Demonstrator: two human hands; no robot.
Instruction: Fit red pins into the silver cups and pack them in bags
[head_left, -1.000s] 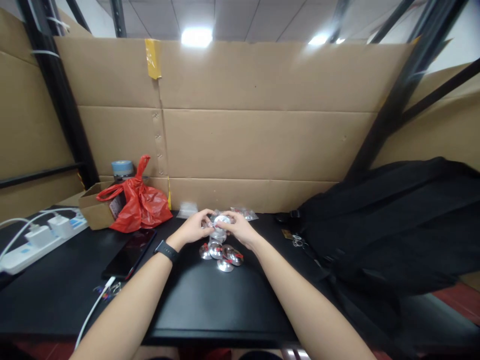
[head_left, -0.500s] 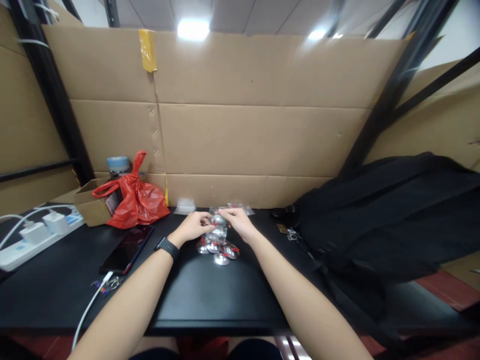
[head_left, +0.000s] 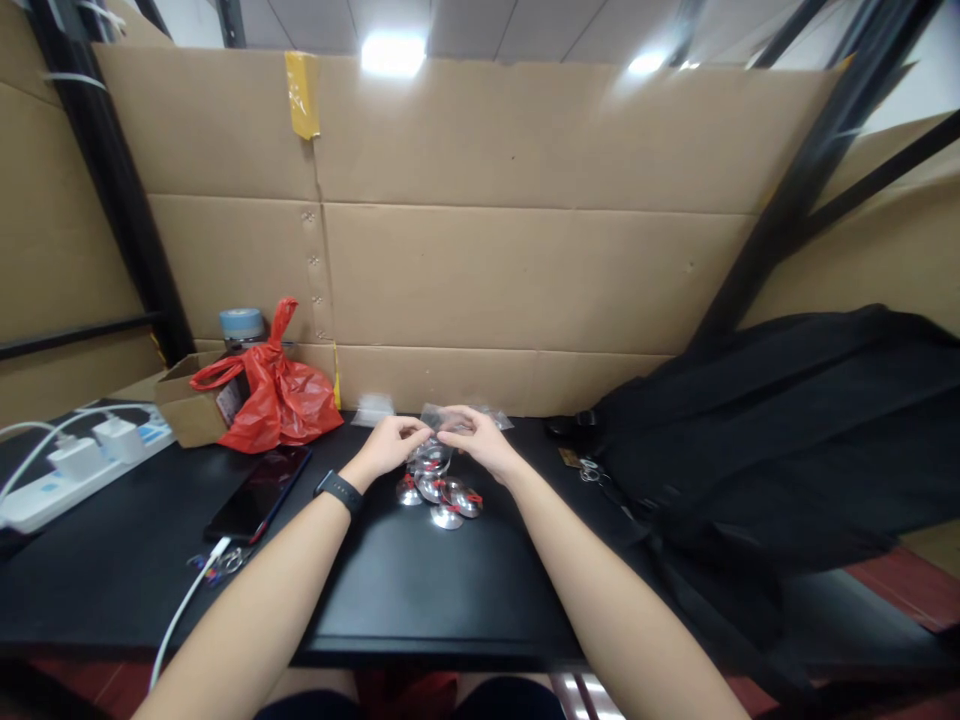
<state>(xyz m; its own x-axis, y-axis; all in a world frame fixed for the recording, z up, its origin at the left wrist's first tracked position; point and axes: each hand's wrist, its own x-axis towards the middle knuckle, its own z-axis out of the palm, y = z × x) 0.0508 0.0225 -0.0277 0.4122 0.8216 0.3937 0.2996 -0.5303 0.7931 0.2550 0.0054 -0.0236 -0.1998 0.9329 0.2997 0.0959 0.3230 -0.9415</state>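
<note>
Both of my hands are pinched round a small clear plastic bag [head_left: 433, 414] above the table. My left hand [head_left: 390, 445], with a dark watch [head_left: 339, 490] at the wrist, grips its left side. My right hand [head_left: 480, 442] has thumb and fingers closed at its upper right. Just beneath the fingers lie several shiny round metal discs with red cords [head_left: 447, 516], partly overlapping. Some sit under clear plastic, and I cannot make out whether the bag in my hands holds any.
On the black table [head_left: 420, 590] stand a red plastic bag [head_left: 285, 405], a cardboard box [head_left: 187, 400], a phone [head_left: 259, 495] on a white cable and a power strip [head_left: 82, 480]. A black backpack [head_left: 780, 430] fills the right. Cardboard panels [head_left: 495, 280] close off the back.
The bag's open end now stands higher between my hands, and the disc seen between my fingers has dropped lower. My fingertips have come closer together. The view has shifted slightly.
</note>
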